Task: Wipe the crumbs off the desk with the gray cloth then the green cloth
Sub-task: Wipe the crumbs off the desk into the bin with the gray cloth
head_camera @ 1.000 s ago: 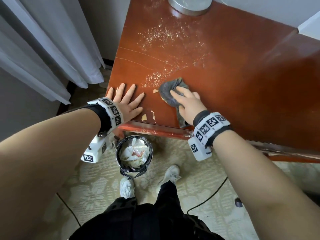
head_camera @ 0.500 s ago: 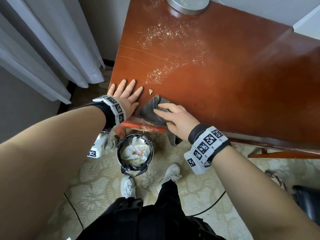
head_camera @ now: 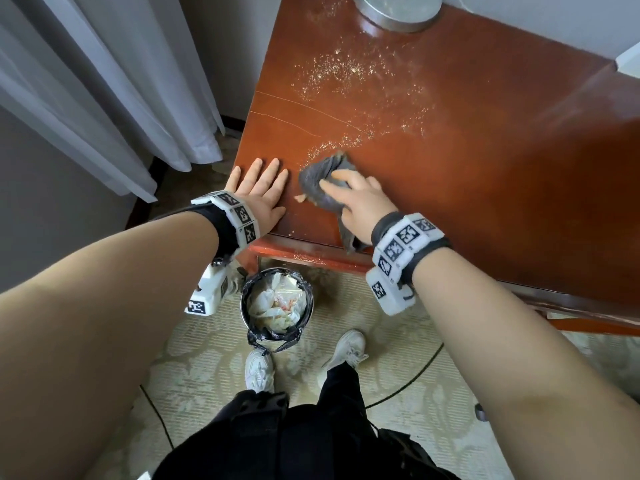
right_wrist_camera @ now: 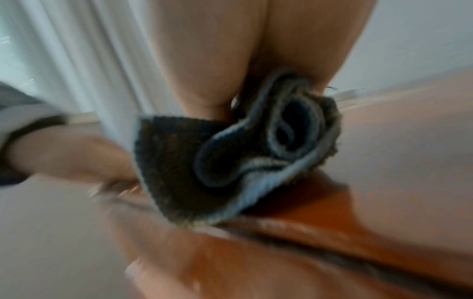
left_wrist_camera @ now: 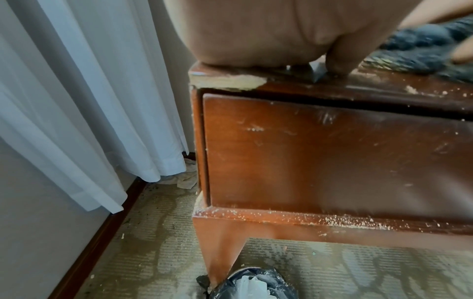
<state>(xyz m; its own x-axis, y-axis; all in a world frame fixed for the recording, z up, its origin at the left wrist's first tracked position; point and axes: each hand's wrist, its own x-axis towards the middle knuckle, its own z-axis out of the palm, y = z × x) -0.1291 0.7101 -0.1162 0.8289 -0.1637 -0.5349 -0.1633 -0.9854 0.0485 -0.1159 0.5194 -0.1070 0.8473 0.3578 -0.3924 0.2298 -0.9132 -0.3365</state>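
Note:
Fine pale crumbs (head_camera: 346,71) lie scattered over the back left of the red-brown desk (head_camera: 485,150); a thinner line of them runs down to the gray cloth (head_camera: 320,174). My right hand (head_camera: 356,199) holds that bunched cloth down on the desktop near the front left, fingers laid over it, with a tail of cloth trailing under the palm to the desk edge. In the blurred right wrist view the gray cloth (right_wrist_camera: 179,161) is gathered under my palm. My left hand (head_camera: 259,188) lies flat with spread fingers on the desk's front left corner, just left of the cloth. No green cloth is in view.
A bin (head_camera: 277,306) lined with a black bag stands on the carpet below the desk's front edge, by my feet. A round metal base (head_camera: 398,12) stands at the back of the desk. White curtains (head_camera: 121,98) hang at the left. More crumbs lie on the ledge under the drawer front (left_wrist_camera: 332,157).
Half a second ago my right hand had drawn the gray cloth to the desk's front edge; now it is back on the desktop nearer the crumbs. My left hand stayed put.

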